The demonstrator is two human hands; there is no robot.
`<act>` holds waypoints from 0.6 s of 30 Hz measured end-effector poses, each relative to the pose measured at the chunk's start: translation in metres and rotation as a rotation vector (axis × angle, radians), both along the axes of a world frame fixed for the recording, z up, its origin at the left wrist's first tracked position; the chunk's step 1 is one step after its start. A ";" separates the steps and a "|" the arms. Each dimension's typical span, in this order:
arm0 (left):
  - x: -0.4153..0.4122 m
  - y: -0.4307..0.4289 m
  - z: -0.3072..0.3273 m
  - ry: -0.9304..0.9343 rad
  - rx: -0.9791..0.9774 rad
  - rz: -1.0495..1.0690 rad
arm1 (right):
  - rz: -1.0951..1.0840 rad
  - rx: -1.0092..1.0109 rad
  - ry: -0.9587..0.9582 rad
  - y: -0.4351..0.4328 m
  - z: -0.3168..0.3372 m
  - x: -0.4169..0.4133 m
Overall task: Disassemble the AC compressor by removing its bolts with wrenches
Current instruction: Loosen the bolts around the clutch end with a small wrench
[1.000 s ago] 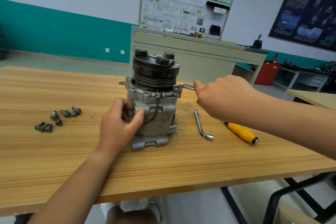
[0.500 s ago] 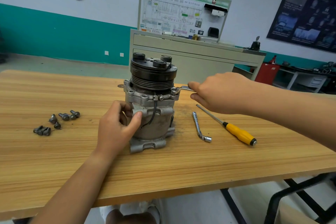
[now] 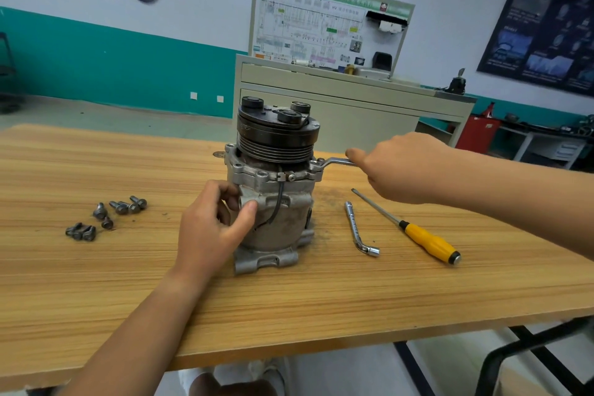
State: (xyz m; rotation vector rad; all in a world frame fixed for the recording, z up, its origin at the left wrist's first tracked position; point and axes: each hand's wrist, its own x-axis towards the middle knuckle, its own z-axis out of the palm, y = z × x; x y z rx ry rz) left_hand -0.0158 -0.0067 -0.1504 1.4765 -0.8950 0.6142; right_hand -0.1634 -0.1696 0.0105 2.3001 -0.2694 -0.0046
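So the AC compressor (image 3: 289,228) is standing upright near the middle of the wooden counter (image 3: 353,305), black pulley end up. The left hand (image 3: 212,228) is wrapped round the left side of the housing, thumb pressed on the front. The right hand (image 3: 401,167) is clenched around the handle of a wrench (image 3: 336,162), and the wrench head sits on the flange just under the pulley, on the compressor's right side. Can't make out the bolt itself under it. A little pile of loose bolts (image 3: 106,217) lies well off to the left. To the right of the compressor there's an L-shaped socket wrench (image 3: 356,228) lying flat, with a yellow-handled screwdriver (image 3: 427,243) just beside it.
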 end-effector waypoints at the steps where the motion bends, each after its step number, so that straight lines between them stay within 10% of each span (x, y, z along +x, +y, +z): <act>1: 0.000 0.000 0.000 -0.001 -0.001 -0.002 | -0.021 -0.034 0.000 -0.002 -0.002 0.005; 12: 0.003 -0.002 -0.001 0.020 0.007 0.009 | 0.171 0.120 -0.387 -0.035 -0.048 0.063; 18: 0.000 -0.002 0.000 0.016 -0.016 0.015 | 0.207 0.624 -0.708 -0.025 -0.050 0.020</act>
